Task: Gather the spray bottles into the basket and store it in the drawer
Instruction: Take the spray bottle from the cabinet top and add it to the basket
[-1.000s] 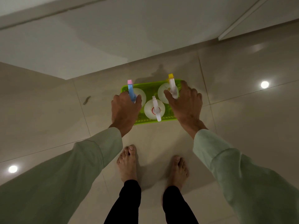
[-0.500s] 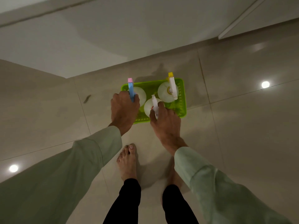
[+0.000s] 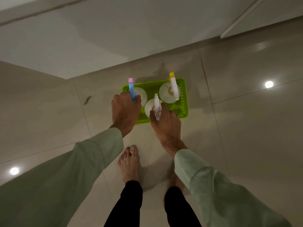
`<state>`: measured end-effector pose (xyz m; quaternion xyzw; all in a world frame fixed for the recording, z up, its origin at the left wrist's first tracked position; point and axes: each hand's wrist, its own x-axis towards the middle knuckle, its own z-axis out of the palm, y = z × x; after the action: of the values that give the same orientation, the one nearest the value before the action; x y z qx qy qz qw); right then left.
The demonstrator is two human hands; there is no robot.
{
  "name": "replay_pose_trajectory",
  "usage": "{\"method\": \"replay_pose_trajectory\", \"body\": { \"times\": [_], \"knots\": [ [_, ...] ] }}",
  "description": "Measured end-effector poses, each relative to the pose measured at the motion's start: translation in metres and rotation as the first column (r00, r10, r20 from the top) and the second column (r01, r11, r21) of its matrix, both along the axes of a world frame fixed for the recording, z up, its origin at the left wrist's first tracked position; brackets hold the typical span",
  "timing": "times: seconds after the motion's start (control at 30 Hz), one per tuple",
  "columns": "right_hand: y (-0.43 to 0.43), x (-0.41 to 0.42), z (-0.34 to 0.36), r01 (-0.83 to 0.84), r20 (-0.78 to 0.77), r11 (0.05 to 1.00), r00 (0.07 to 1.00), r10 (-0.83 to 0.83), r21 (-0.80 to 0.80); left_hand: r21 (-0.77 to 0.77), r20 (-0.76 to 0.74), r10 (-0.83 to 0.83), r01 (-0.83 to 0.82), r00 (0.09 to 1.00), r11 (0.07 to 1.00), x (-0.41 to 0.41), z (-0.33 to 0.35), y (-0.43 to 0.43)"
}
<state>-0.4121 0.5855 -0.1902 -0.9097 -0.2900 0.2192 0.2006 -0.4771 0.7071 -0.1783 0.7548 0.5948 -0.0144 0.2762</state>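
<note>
A bright green basket (image 3: 184, 102) stands on the tiled floor in front of me. Three white spray bottles stand upright in it. The blue-triggered bottle (image 3: 143, 94) is at the left, the white-triggered bottle (image 3: 148, 108) at the front middle, and the yellow-tipped bottle (image 3: 166, 94) at the right. My left hand (image 3: 125, 112) covers the basket's left end, its thumb and fingers wrapped around the neck of the blue-triggered bottle. My right hand (image 3: 167, 124) closes around the neck of the white-triggered bottle, and the trigger pokes out between thumb and fingers.
White cabinet fronts (image 3: 98, 38) rise just beyond the basket. My bare feet (image 3: 128, 163) stand close behind it. A small dark mark (image 3: 87, 100) lies on the floor to the left. Glossy tiles reflect ceiling lights.
My right hand left the basket's right end and moved left onto the middle, white-triggered bottle. My left hand stayed at the blue-triggered bottle. The basket has not moved.
</note>
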Motion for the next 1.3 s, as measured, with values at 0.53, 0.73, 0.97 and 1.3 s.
{"method": "replay_pose_trajectory", "body": {
  "times": [0.53,0.73,0.97,1.3],
  "knots": [
    [-0.067,0.042,0.002,0.224,0.078,0.959,0.968,-0.24,0.173,-0.042,-0.001,-0.037,0.037,0.999,0.998,-0.05,0.011,-0.023],
    [-0.063,0.069,-0.048,0.257,-0.248,0.964,0.931,-0.266,-0.069,-0.2,0.051,0.004,0.006,0.999,0.98,-0.05,-0.028,-0.02],
    [-0.048,0.083,-0.084,0.263,-0.35,0.965,0.905,-0.243,0.009,-0.273,0.039,0.045,-0.032,0.998,0.961,-0.038,-0.075,-0.009],
    [-0.051,0.095,-0.076,0.159,-0.191,0.987,0.97,-0.151,0.024,-0.203,0.044,0.093,-0.082,0.995,0.976,-0.045,-0.062,-0.006]
  ]
}}
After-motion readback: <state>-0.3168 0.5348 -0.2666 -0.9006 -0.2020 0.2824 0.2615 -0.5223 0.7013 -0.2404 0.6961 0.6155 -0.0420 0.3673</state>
